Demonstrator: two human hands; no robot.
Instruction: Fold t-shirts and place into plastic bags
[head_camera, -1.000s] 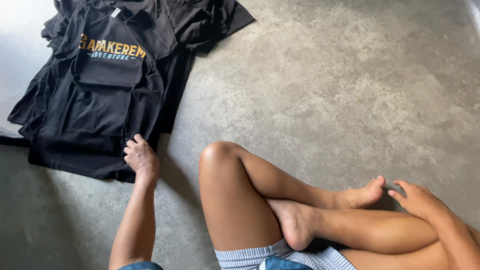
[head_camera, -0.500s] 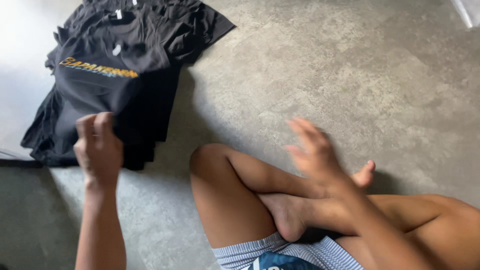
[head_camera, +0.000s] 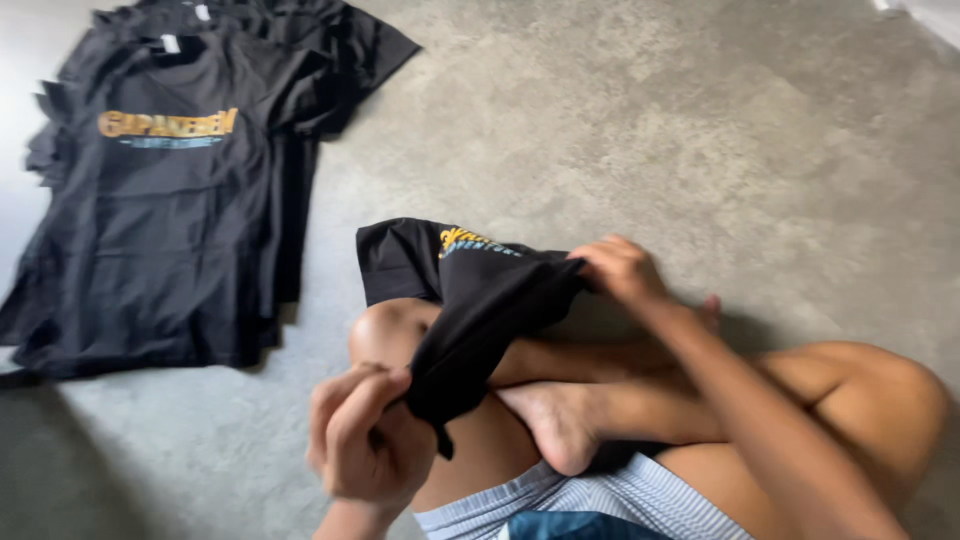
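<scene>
Two hands now grip a single black T-shirt (head_camera: 470, 300), which half a second ago neither hand held: then the left hand was raised near the pile with nothing in it and the right hand hovered, fingers spread, above the crossed legs. Left hand (head_camera: 365, 445): low in the view, fingers curled and pressed together around one bunched end of the shirt. Right hand (head_camera: 620, 270): fingers pinching the opposite edge of the cloth, just above the shin. Between the two hands the shirt hangs draped over the person's bent knee (head_camera: 385, 325), its yellow printed motif partly showing near the top fold. Pile of black T-shirts (head_camera: 170, 210): lies flat on the concrete floor (head_camera: 650, 120) at the left, well apart from the held shirt, the topmost garment face up with a yellow and blue print across the chest; the pile sits lower and nearer the left edge of the view than before, as the camera has shifted. Striped shorts (head_camera: 600, 495) show at the bottom edge. No container appears in view.
</scene>
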